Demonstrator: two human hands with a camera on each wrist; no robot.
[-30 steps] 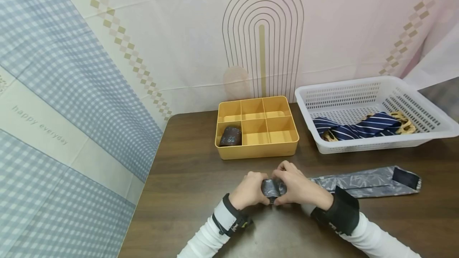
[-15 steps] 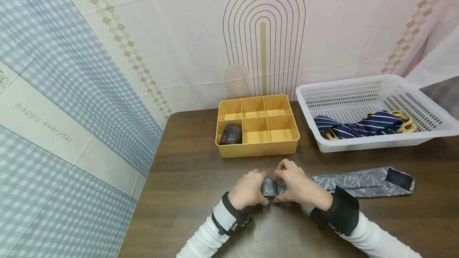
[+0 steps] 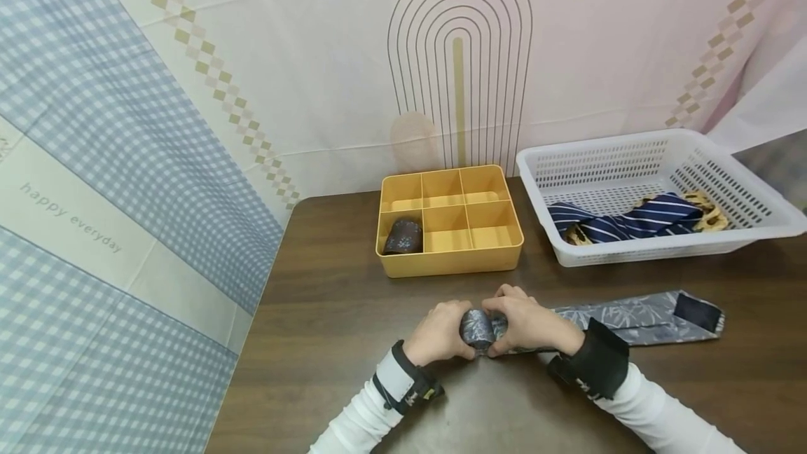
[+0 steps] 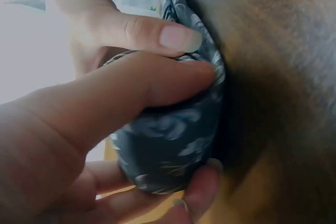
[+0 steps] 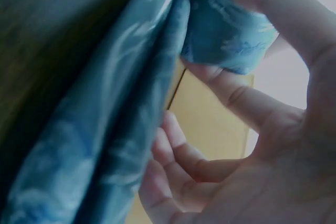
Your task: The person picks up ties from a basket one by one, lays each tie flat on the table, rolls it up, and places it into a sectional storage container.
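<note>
Dark wood table [image 3: 328,314] — patterned cloth backdrop [image 3: 302,54]

Head camera looks forward and down over the table [image 3: 328,314]; both wrist cameras sit tight against the rolled tie [image 3: 477,328], which all three views share.

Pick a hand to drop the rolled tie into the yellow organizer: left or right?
Left, probably. The left hand wraps the roll of the grey tie and sits on the yellow organizer side; the right hand pinches where the unrolled tail trails right.
</note>
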